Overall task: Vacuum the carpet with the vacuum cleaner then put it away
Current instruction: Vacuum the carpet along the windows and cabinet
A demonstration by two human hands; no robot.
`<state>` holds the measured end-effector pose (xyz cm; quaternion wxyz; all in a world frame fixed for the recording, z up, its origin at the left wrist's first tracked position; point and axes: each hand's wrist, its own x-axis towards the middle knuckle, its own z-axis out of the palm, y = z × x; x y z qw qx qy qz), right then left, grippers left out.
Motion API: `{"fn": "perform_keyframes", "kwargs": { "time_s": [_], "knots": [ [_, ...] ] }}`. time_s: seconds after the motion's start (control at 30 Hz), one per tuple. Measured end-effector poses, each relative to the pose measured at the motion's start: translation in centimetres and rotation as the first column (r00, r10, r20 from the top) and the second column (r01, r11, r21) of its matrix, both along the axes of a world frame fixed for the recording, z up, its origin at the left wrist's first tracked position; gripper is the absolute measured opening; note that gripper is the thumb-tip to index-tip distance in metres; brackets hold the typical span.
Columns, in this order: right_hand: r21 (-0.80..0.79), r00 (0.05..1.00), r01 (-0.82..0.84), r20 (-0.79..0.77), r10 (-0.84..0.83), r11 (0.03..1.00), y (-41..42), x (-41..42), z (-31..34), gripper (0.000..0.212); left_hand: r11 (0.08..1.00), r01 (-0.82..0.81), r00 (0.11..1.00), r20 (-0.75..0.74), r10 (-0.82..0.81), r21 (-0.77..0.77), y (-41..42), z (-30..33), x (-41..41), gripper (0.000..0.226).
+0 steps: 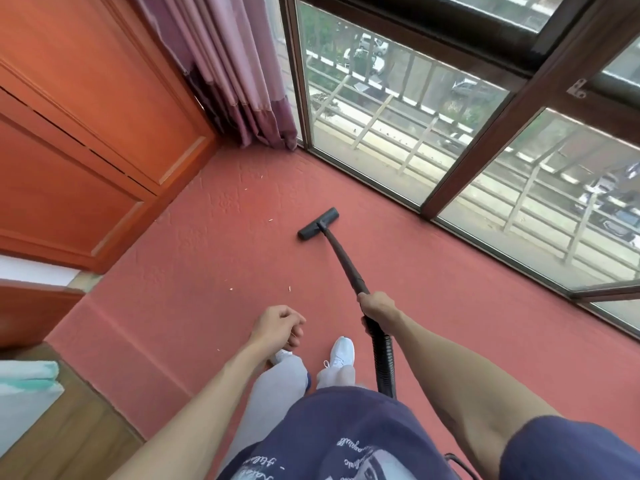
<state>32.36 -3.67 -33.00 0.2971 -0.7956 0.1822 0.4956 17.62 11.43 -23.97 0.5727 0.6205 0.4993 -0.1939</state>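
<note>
Reach is why our right hand [377, 308] curls tight round the wand [343, 258], floor head [318, 224] at eleven o'clock on the carpet [207, 258]; left hand [277, 327] loosely curled, empty.

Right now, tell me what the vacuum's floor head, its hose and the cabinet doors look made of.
Floor head: matte black, likely plastic.
Hose: black, ribbed, probably flexible plastic.
Cabinet doors: orange-brown panels, smooth sheen, seemingly varnished wood or veneer.

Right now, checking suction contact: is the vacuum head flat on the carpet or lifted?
Flat: the vacuum head rests on the carpet, no gap visible.
</note>
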Motion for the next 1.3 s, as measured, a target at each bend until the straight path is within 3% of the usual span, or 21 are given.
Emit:
{"fn": "perform_keyframes", "kwargs": {
  "time_s": [0.23, 0.5, 0.63, 0.83, 0.97, 1.1, 1.3],
  "knots": [
    [-0.057, 0.999, -0.047, 0.001, 0.047, 0.997, -4.2, -2.9, 0.2, 0.023, 1.0, -0.01, 1.0, -0.021, 0.011, 0.017, -0.1, -0.9, -3.1, 0.023],
    [-0.048, 0.995, -0.001, -0.102, -0.004, 0.999, -11.8, -9.7, 1.9, 0.023, 0.958, 0.286, 0.958, 0.017, -0.286, 0.017, -4.9, -0.9, -4.8, 0.022],
    [-0.057, 0.992, 0.031, -0.123, -0.038, 0.998, -14.0, -15.5, 2.8, 0.022, 0.934, 0.357, 0.932, 0.064, -0.358, 0.026, -6.7, -0.9, -8.5, 0.022],
    [-0.059, 0.993, 0.067, -0.089, -0.072, 0.996, -15.6, -26.4, 3.5, 0.024, 0.936, 0.349, 0.933, 0.114, -0.342, -0.054, -9.1, -1.5, -17.6, 0.02],
    [-0.129, 0.994, -0.057, -0.101, 0.044, 0.99, -18.6, -32.9, 4.6, 0.033, 0.939, 0.314, 0.949, 0.07, -0.307, -0.141, -11.6, -3.1, -24.0, 0.02],
    [-0.141, 0.991, -0.081, -0.117, 0.064, 0.987, -21.7, -35.9, 6.0, 0.031, 0.937, 0.301, 0.953, 0.035, -0.299, -0.18, -14.0, -4.6, -28.6, 0.019],
    [-0.08, 0.971, -0.12, -0.217, 0.1, 0.99, -25.3, -37.5, 8.1, 0.025, 0.977, 0.155, 0.987, -0.013, -0.159, -0.147, -15.8, -5.6, -31.3, 0.021]
  ]
}}
